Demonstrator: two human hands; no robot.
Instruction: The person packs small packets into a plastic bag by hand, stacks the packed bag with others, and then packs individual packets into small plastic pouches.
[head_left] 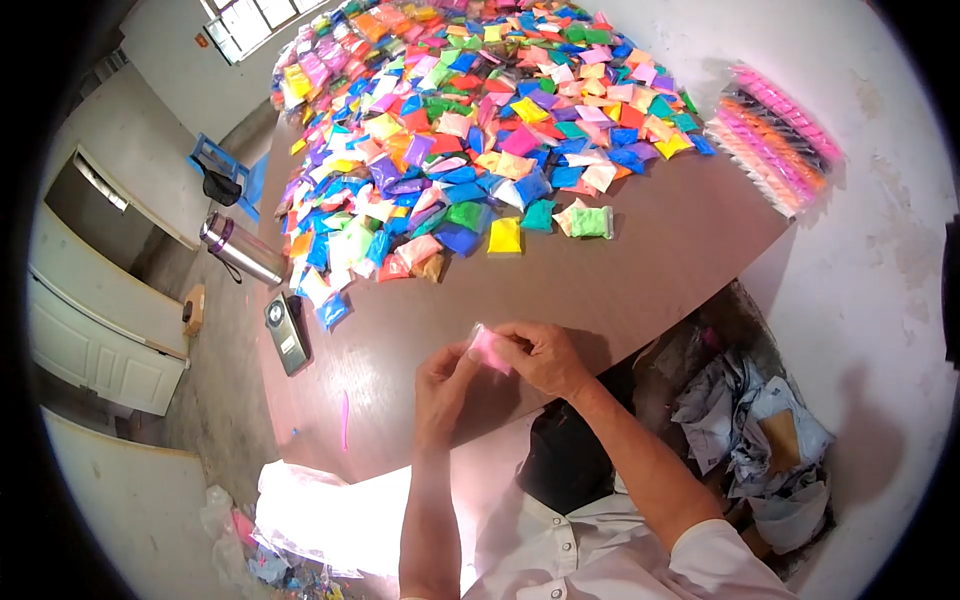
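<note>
A small pink packet in clear plastic (pixel 490 348) is held up between both hands, above the table's near edge. My left hand (pixel 445 385) pinches its left side with thumb and fingers. At its right side, my right hand (pixel 545 358) grips it the same way. Some of the packet is hidden behind the fingers. A thin pink plastic stick (pixel 346 420) lies on the brown table (pixel 400 335) to the left of my hands.
A large heap of colourful packets (pixel 460 170) covers the table's far part. A phone (pixel 287 335) and a steel flask (pixel 242 248) are at the left edge. Bundled pink and orange strips (pixel 770 140) sit at the right corner. Crumpled bags (pixel 750 430) fill a space below right.
</note>
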